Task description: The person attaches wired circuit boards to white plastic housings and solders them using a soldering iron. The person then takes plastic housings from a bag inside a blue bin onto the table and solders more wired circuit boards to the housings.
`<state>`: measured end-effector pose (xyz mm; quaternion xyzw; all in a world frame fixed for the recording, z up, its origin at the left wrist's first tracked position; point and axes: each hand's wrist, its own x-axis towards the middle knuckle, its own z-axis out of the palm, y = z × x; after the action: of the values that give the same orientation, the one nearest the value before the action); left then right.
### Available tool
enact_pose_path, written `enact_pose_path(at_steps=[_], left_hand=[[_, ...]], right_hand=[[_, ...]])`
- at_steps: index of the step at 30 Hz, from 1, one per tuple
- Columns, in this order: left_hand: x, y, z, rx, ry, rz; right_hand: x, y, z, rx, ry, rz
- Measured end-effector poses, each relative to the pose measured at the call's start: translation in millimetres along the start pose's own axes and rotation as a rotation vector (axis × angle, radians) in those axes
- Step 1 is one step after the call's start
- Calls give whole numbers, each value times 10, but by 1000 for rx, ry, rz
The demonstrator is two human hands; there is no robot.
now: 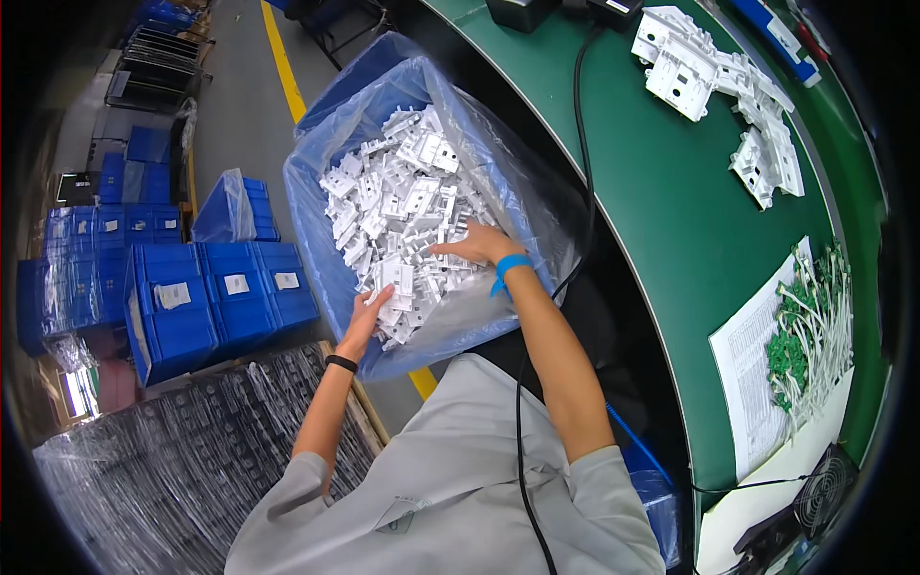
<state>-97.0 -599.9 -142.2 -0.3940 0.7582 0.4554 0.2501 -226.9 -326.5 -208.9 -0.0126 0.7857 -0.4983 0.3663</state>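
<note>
A blue bin lined with clear plastic point(305, 206) holds a heap of white molded plastic parts point(393, 196), with cut-outs and small holes. At the heap's near left, my left hand point(362, 321), with a black wristband, is closed on a flat white plastic part point(395, 278). The thumb lies along that part's edge; the other fingers are mostly hidden. My right hand point(479, 245), with a blue wrist strap, reaches into the heap's right side. Its thumb and forefinger are apart, touching the parts; the remaining fingers are partly hidden.
A green worktable point(632, 182) curves along the right, carrying several white parts point(680, 72), printed paper point(752, 383) and green boards with white wires point(800, 335). A black cable point(580, 105) hangs past my body. Blue bins point(225, 297) and wrapped black stacks point(211, 450) stand left.
</note>
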Motion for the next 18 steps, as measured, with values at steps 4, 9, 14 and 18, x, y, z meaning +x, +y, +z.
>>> enact_pose_path(at_steps=[4, 9, 14, 18], left_hand=[[85, -125, 95, 281, 189, 282], [12, -4, 171, 9, 41, 271], [141, -142, 166, -122, 38, 243], [-19, -13, 256, -231, -10, 234]], right_hand=[[1, 84, -68, -21, -140, -84], [-82, -119, 105, -94, -135, -71], [-309, -218, 280, -51, 84, -68], [-335, -147, 225, 2, 98, -62]])
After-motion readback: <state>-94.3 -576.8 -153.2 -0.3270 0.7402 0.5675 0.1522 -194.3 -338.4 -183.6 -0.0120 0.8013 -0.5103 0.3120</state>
